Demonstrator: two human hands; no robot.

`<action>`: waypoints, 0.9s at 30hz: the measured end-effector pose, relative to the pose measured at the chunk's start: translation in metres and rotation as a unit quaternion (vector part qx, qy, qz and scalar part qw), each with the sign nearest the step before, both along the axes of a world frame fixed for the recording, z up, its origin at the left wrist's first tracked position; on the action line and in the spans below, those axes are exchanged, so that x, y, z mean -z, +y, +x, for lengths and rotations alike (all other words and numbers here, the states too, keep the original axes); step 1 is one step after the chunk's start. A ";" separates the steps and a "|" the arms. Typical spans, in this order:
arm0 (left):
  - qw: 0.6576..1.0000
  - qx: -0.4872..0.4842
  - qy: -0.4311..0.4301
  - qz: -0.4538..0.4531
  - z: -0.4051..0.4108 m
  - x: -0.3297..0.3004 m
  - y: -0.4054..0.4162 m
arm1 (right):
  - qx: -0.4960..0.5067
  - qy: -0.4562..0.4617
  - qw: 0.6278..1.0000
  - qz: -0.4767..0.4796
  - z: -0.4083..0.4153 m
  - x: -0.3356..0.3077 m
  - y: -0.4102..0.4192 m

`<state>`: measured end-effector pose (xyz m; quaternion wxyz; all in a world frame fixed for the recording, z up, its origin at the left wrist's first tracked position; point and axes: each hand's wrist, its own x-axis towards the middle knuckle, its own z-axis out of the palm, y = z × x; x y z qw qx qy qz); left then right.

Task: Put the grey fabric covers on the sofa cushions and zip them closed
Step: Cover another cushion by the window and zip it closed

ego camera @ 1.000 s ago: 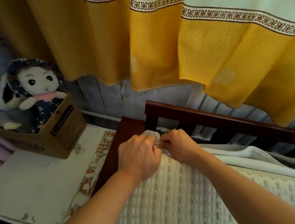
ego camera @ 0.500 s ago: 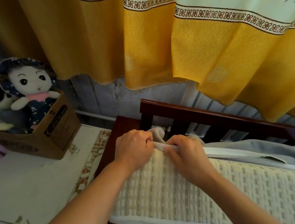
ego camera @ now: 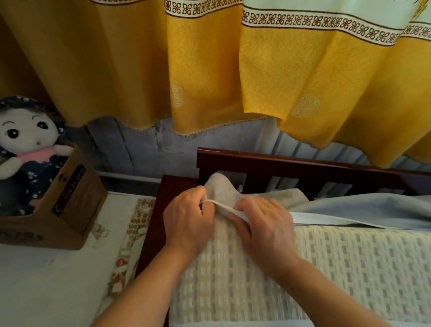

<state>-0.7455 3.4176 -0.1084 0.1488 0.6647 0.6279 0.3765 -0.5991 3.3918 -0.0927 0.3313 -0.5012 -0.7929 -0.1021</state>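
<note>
Starting at the left edge, I see a cardboard box [ego camera: 52, 210] with a doll [ego camera: 28, 148] sitting in it, standing on a pale cloth-covered worktop [ego camera: 47, 287]; none of that bears on the job. Moving inward, my left hand [ego camera: 189, 221] is clenched around the pale edge band of the grey cover [ego camera: 350, 209] at the cushion's far-left corner, where a bunched peak of grey fabric stands up just above my knuckles. Just to the right, my right hand [ego camera: 265, 225] lies over the same band with its fingers curled down onto the hem, pinching it against the woven cushion [ego camera: 330, 271]. The cushion lies across the dark wooden sofa frame [ego camera: 290, 165], under the yellow curtain [ego camera: 252, 77].

I judge the step in hand to be working the cover's corner over the cushion's corner. The cover is far from on: the whole woven face nearest me lies bare, and further right the grey fabric only lies loosely folded along the far edge. I cannot make out a zip or its slider from here.

Next, I would hold the corner firm with the left hand and draw the hem toward me and rightward with the right, seating the corner squarely before pulling the rest across. Zipping comes well after.
</note>
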 end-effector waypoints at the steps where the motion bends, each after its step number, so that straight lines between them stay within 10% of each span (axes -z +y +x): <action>1: 0.999 -0.025 -0.027 0.016 0.000 0.003 -0.001 | 0.022 -0.006 1.000 -0.007 -0.005 0.000 -0.005; 6: 0.991 -0.076 -0.065 0.086 -0.004 0.011 -0.007 | 0.155 0.023 0.987 -0.036 -0.033 0.018 -0.031; 18: 0.999 0.000 -0.040 0.017 -0.013 0.010 -0.099 | 0.012 0.009 1.000 0.014 -0.020 0.010 -0.013; 22: 0.980 0.091 0.124 -0.129 -0.024 -0.002 -0.126 | -0.005 0.004 1.000 0.012 -0.019 0.012 -0.015; 27: 0.943 0.122 0.296 -0.094 -0.027 -0.005 -0.123 | -0.007 -0.002 1.000 0.004 -0.018 0.007 -0.018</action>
